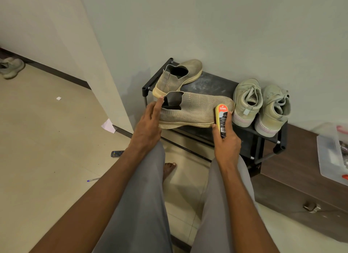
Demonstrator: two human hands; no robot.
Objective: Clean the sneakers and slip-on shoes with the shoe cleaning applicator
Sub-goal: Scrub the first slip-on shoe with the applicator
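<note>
Two beige knit slip-on shoes lie on a black shoe rack [211, 84]. The near slip-on [195, 109] lies along the rack's front edge, the far slip-on [178, 75] behind it by the wall. My left hand [148, 124] holds the near shoe at its heel, index finger up at the collar. My right hand [227, 141] grips the shoe cleaning applicator [221, 118], whose yellow sponge side touches the shoe's toe. A pair of pale green lace-up sneakers [261, 105] stands at the rack's right end.
A brown wooden cabinet [301, 173] with a clear plastic box [331, 154] on top stands right of the rack. On the tiled floor lie a remote control [117, 153], a pen [93, 179] and paper scraps [108, 126]. Another shoe [11, 67] sits far left. My grey-trousered legs fill the foreground.
</note>
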